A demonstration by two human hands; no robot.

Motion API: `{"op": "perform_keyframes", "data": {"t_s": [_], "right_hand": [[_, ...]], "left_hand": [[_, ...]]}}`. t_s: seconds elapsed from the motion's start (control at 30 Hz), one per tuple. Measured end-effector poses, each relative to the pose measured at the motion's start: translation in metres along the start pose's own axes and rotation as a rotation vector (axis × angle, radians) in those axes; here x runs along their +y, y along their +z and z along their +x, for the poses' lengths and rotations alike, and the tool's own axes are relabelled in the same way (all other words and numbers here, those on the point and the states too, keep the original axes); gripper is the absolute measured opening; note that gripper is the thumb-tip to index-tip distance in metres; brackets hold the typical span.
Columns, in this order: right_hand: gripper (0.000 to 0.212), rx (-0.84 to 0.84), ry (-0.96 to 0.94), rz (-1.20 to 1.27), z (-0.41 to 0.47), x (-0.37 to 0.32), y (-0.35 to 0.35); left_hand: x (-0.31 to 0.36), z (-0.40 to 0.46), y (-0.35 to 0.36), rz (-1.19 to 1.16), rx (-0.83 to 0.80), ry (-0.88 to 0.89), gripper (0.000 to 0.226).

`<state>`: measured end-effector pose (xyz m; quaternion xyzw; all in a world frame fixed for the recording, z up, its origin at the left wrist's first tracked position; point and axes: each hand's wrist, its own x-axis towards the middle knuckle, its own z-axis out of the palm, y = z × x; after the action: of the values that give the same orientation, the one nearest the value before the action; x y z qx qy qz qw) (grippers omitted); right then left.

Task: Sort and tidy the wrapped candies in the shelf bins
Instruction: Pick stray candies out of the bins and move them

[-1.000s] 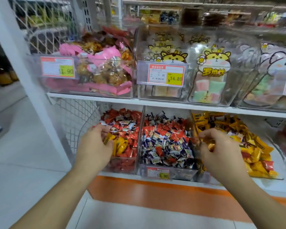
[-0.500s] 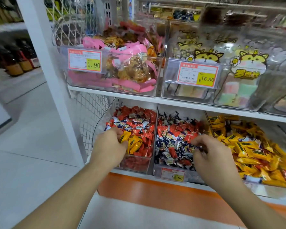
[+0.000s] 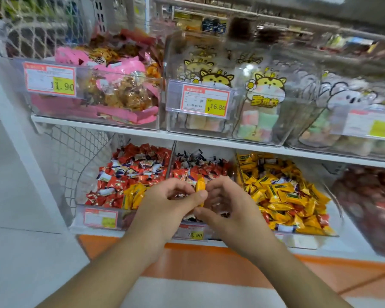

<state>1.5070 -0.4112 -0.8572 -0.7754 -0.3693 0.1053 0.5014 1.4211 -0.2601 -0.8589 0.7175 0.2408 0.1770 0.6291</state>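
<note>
A yellow wrapped candy (image 3: 200,190) stands upright between the two hands, pinched by the left hand (image 3: 165,207) between thumb and curled fingers. The right hand (image 3: 227,206) meets it from the other side, fingers curled toward the wrapper; whether it grips too, I cannot tell. Both hands hover in front of the middle bin (image 3: 200,167), with the yellow-candy bin (image 3: 287,192) just right of them.
</note>
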Motion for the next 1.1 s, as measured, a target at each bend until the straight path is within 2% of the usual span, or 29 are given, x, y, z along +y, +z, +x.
{"op": "perform_keyframes", "data": {"t_s": [0.07, 0.17, 0.27, 0.37, 0.47, 0.7, 0.87, 0.93, 1.03, 1.1], "right_hand": [[0.021, 0.07, 0.021, 0.013, -0.002, 0.008, -0.013], [0.023, 0.212, 0.082, 0.009, -0.004, 0.024, -0.04], [0.022, 0.384, 0.18, -0.115, -0.001, 0.044, -0.067], [0.03, 0.484, 0.263, -0.388, 0.004, 0.064, -0.091], [0.047, 0.464, 0.289, -0.563, 0.007, 0.074, -0.097], [0.032, 0.391, 0.183, -0.554, 0.006, 0.061, -0.069], [0.031, 0.333, 0.106, -0.546, 0.012, 0.038, -0.034], [0.031, 0.302, 0.08, -0.55, 0.015, 0.031, -0.021], [0.028, 0.28, 0.035, -0.544, 0.018, 0.025, -0.008], [0.027, 0.275, 0.01, -0.533, 0.019, 0.025, -0.002]], "left_hand": [[0.003, -0.002, 0.013, -0.018, -0.075, -0.006, 0.015], [0.01, -0.006, 0.033, 0.012, -0.219, -0.008, 0.014], [0.012, -0.007, 0.042, 0.086, -0.236, 0.02, 0.014], [0.012, -0.006, 0.04, 0.166, -0.193, 0.068, 0.012], [0.01, -0.003, 0.024, 0.255, -0.122, 0.114, 0.013], [0.0, 0.019, -0.038, 0.433, 0.099, 0.191, 0.024], [-0.033, 0.043, -0.089, 0.64, 0.276, 0.103, 0.025], [-0.045, 0.046, -0.098, 0.718, 0.256, 0.065, 0.021], [-0.055, 0.05, -0.097, 0.844, 0.16, -0.025, 0.05], [-0.058, 0.055, -0.095, 0.865, 0.147, -0.037, 0.053]]}}
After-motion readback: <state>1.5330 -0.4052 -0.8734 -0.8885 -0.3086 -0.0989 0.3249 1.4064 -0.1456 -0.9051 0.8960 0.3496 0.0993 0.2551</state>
